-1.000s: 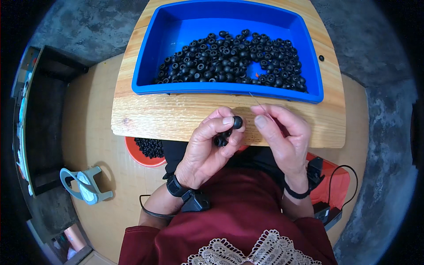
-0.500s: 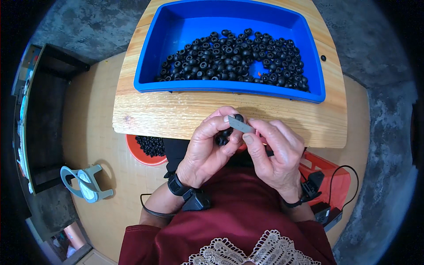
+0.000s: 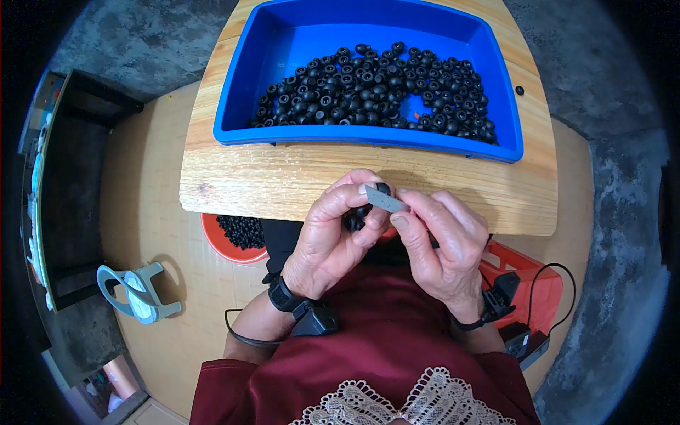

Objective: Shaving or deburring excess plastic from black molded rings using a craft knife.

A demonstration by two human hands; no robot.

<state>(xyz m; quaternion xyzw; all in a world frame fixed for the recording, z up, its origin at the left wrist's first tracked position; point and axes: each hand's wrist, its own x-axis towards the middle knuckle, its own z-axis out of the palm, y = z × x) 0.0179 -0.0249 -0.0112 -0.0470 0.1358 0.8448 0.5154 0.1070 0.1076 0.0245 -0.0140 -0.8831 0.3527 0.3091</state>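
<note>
Over the table's near edge, my left hand [image 3: 331, 230] is closed around several small round black parts [image 3: 354, 221], one of them held up at the thumb and fingertips. My right hand [image 3: 445, 244] pinches a flat grey blade [image 3: 384, 200] between thumb and forefinger. The blade's far end lies against the black part by my left thumb. The fingers hide much of the held parts. Beyond my hands stands a blue tray [image 3: 368, 144] with a heap of the same black parts [image 3: 354, 88].
The tray rests on a wooden table [image 3: 248, 177]. One loose black part [image 3: 520, 91] lies right of the tray. Below left is a red bowl [image 3: 241, 256] of black pieces; a red crate [image 3: 542, 297] stands at the right. A small grey stool [image 3: 142, 294] is on the floor.
Both hands stay nearly in place with the blade against the black part. The left fingers have closed slightly over the held parts.
</note>
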